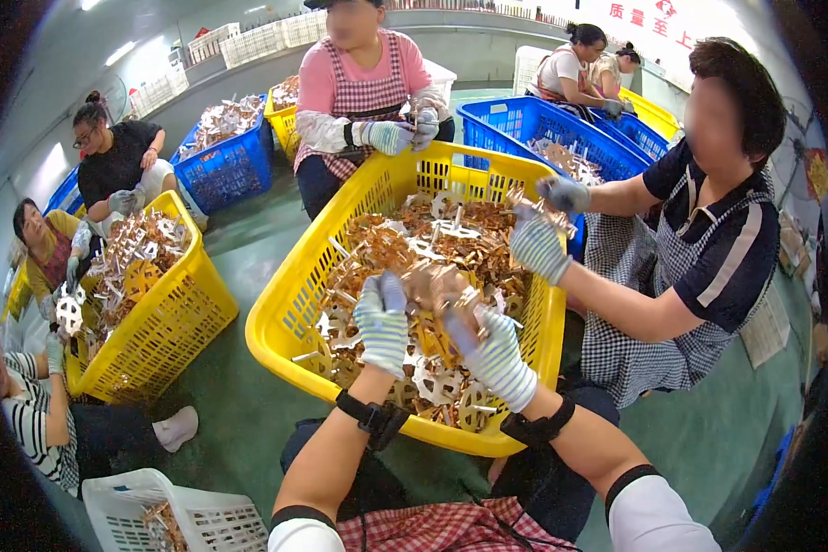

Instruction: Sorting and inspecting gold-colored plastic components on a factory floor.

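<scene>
Both my hands wear striped knit gloves. My left hand [383,322] and my right hand [494,354] together grip a brown and white lattice-shaped plastic piece [435,287], held over the near side of a big yellow basket [290,304]. The basket is piled with several more such pieces [432,235], brown and white, tangled together. Black bands sit on both my wrists.
A person at right in a dark shirt and checked apron works a piece [535,204] over the same basket. Another person in pink sits beyond it. More yellow [170,322] and blue baskets [524,124] with seated workers stand around. A white basket [133,501] sits at lower left on the green floor.
</scene>
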A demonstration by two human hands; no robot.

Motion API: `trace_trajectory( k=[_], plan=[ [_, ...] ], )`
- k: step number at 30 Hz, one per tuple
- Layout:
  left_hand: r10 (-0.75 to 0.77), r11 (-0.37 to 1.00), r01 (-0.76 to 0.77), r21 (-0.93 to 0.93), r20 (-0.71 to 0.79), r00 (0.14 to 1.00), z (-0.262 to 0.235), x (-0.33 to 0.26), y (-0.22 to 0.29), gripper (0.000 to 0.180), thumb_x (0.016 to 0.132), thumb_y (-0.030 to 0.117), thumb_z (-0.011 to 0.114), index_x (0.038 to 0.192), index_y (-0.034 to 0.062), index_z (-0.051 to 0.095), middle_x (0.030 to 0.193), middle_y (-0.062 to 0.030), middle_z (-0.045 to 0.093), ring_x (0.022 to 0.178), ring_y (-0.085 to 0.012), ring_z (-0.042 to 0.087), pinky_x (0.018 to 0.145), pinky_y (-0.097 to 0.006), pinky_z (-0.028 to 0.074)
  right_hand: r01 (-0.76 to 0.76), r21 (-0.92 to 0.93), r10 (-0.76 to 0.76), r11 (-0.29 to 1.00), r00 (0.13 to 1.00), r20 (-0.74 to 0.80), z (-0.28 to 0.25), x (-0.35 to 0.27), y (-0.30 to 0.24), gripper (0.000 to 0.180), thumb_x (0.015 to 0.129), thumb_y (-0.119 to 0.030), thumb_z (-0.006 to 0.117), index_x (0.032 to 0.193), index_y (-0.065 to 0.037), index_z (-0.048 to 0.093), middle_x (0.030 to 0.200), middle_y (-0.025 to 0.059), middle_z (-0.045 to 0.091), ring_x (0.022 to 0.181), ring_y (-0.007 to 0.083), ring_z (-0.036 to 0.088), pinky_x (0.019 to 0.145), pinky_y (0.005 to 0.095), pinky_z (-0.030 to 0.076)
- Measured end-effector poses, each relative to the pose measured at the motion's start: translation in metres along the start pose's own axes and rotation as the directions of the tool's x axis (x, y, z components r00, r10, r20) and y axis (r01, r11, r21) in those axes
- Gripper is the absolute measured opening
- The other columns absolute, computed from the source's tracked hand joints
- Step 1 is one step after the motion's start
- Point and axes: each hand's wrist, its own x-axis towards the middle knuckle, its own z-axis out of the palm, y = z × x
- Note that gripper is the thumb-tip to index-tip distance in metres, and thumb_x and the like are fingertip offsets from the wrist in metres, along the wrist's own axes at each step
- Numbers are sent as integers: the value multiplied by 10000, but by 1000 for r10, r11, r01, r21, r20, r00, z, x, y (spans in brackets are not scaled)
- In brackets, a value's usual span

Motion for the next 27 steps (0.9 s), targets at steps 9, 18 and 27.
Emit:
trace_trajectory(
  k=[9, 18, 27],
  plan=[
    [-459, 737, 562, -374, 333, 824, 0, 2, 25, 263, 921, 359, 493, 831, 113, 471, 643, 18, 479, 427, -73, 425, 355, -231, 329, 103, -646, -69, 756, 995, 77, -12, 1, -5, 306, 814, -189, 614, 1063, -12, 593, 798, 122, 658, 679, 179, 621, 626, 324, 488],
    [-66, 968, 10, 250, 216, 974, -1, -3, 8, 368, 907, 274, 511, 1070, -51, 572, 927, -277, 615, 830, -428, 580, 744, -441, 454, 251, -844, -91, 473, 967, 237, 4, -6, -27, 369, 801, -85, 618, 1167, -66, 569, 828, 140, 646, 690, 271, 636, 625, 324, 502],
    [-147, 911, 283, -299, 406, 902, 6, -12, 35, 215, 946, 261, 454, 845, 77, 497, 625, -12, 533, 469, -77, 504, 410, -201, 393, -400, -225, 389, 889, 917, -92, -11, 15, -13, 169, 863, -182, 584, 933, -33, 619, 781, 10, 614, 692, 69, 546, 580, 242, 456]
  ],
)
